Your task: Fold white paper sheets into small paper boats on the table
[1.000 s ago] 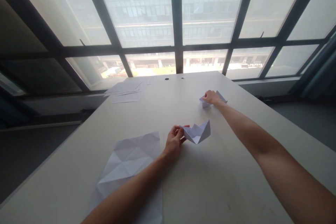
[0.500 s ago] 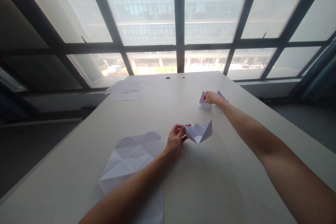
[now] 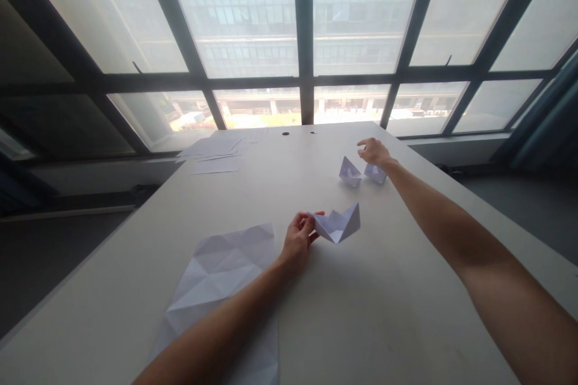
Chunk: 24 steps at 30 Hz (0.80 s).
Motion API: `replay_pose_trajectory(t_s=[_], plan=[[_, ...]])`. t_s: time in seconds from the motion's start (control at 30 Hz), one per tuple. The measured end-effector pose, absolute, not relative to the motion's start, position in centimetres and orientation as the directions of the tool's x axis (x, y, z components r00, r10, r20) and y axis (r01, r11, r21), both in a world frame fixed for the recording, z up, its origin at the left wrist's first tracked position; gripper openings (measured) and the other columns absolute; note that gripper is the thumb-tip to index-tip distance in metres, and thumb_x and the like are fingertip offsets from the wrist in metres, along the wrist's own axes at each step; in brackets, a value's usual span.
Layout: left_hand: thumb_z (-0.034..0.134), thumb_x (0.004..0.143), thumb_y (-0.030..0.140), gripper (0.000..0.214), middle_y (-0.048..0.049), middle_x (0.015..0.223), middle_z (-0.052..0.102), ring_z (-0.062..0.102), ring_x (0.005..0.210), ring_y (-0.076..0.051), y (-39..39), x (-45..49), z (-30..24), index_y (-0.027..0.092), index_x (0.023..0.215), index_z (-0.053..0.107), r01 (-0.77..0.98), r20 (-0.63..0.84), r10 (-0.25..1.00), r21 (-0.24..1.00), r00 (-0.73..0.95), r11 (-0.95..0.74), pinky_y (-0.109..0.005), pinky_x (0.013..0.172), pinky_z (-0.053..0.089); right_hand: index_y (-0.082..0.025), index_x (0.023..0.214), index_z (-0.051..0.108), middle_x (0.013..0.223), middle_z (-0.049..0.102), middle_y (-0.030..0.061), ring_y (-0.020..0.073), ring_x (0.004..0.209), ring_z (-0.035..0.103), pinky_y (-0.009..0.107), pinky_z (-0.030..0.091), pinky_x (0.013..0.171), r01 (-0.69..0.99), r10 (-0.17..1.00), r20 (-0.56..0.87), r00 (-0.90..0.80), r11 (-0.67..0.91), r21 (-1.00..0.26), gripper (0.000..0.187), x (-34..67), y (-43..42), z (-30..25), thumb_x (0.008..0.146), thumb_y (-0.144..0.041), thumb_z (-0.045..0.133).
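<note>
My left hand [image 3: 300, 236] grips the left tip of a folded white paper boat [image 3: 339, 225], holding it up over the middle of the table. Farther back, to the right, two more paper boats stand side by side: a left one [image 3: 350, 173] and a right one [image 3: 374, 174]. My right hand [image 3: 374, 149] hovers above and behind the right boat, fingers apart, holding nothing. Part of the right boat is covered by that hand and wrist. Under my left forearm lies a creased sheet of paper [image 3: 230, 264].
Loose white sheets [image 3: 214, 153] lie in an overlapping pile at the far left of the white table [image 3: 334, 325]. Two small dark holes, one of them a round hole [image 3: 285, 133], sit near its far edge. Tall windows with dark frames [image 3: 306, 24] rise behind.
My right hand has let go of the left boat at the back and lifted away, up and to the right. My left hand still holds its boat in much the same place.
</note>
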State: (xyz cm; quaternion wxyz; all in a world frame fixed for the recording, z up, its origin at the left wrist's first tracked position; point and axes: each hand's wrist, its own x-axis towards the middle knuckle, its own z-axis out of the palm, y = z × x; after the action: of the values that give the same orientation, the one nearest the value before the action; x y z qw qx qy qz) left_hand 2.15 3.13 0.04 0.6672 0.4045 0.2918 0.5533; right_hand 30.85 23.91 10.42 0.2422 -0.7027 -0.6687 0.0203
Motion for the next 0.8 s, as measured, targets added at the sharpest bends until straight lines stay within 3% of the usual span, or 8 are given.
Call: replay_pose_trajectory(t_s=[0.1, 0.23, 0.33, 0.4, 0.57, 0.8], plan=[[0.069, 0.082, 0.046, 0.032, -0.0100, 0.116, 0.067, 0.065, 0.093, -0.021, 3.1, 2.2, 0.1, 0.020, 0.084, 0.052, -0.501, 0.052, 0.977, 0.863, 0.206, 0.059, -0.038, 0.081, 0.052, -0.017, 0.106, 0.072, 0.085, 0.074, 0.0081, 0.0222, 0.085, 0.068, 0.033, 0.052, 0.082, 0.858, 0.904, 0.394, 0.167, 0.064, -0.509, 0.031, 31.5, 22.3, 10.7, 0.080, -0.024, 0.056], [0.069, 0.082, 0.045, 0.031, -0.0105, 0.115, 0.067, 0.065, 0.093, -0.021, 3.2, 2.3, 0.0, 0.019, 0.084, 0.052, -0.502, 0.059, 0.977, 0.863, 0.203, 0.052, -0.037, 0.082, 0.052, -0.014, 0.097, 0.072, 0.075, 0.072, 0.0083, 0.0204, 0.070, 0.067, 0.030, 0.051, 0.071, 0.751, 0.822, 0.507, 0.259, 0.159, -0.640, 0.029, 31.5, 18.3, 9.9, 0.083, -0.025, 0.050], [0.068, 0.083, 0.044, 0.030, -0.0106, 0.114, 0.067, 0.065, 0.093, -0.021, 3.2, 2.3, 0.0, 0.019, 0.084, 0.052, -0.495, 0.076, 0.978, 0.868, 0.193, 0.030, -0.038, 0.082, 0.052, -0.011, 0.095, 0.070, 0.073, 0.070, 0.0102, 0.0200, 0.067, 0.065, 0.028, 0.050, 0.065, 0.650, 0.815, 0.492, 0.306, 0.199, -0.734, 0.029, 30.5, 14.0, 8.4, 0.084, -0.026, 0.048], [0.069, 0.083, 0.045, 0.030, -0.0101, 0.113, 0.068, 0.065, 0.093, -0.021, 3.2, 2.3, 0.0, 0.019, 0.083, 0.053, -0.487, 0.078, 0.981, 0.873, 0.179, 0.019, -0.038, 0.083, 0.052, -0.012, 0.093, 0.070, 0.072, 0.069, 0.0081, 0.0196, 0.065, 0.064, 0.028, 0.049, 0.060, 0.570, 0.839, 0.485, 0.249, 0.277, -0.773, 0.028, 29.2, 10.7, 6.9, 0.084, -0.029, 0.049], [0.070, 0.081, 0.046, 0.032, -0.0101, 0.115, 0.067, 0.066, 0.093, -0.021, 3.3, 2.4, 0.0, 0.019, 0.084, 0.053, -0.467, 0.074, 0.986, 0.884, 0.152, 0.006, -0.040, 0.084, 0.051, -0.017, 0.090, 0.071, 0.079, 0.070, 0.0064, 0.0188, 0.067, 0.062, 0.029, 0.048, 0.059, 0.402, 0.877, 0.473, 0.087, 0.404, -0.822, 0.030, 26.3, 4.9, 3.0, 0.089, -0.038, 0.050], [0.069, 0.081, 0.047, 0.032, -0.0110, 0.117, 0.066, 0.066, 0.094, -0.022, 3.1, 2.3, -0.2, 0.019, 0.085, 0.053, -0.455, 0.093, 0.984, 0.890, 0.153, -0.013, -0.040, 0.083, 0.052, -0.016, 0.098, 0.067, 0.099, 0.069, 0.0116, 0.0216, 0.081, 0.061, 0.030, 0.048, 0.064, 0.539, 0.730, 0.566, 0.382, 0.321, -0.779, 0.030, 29.2, 7.1, 2.8, 0.088, -0.033, 0.045]])
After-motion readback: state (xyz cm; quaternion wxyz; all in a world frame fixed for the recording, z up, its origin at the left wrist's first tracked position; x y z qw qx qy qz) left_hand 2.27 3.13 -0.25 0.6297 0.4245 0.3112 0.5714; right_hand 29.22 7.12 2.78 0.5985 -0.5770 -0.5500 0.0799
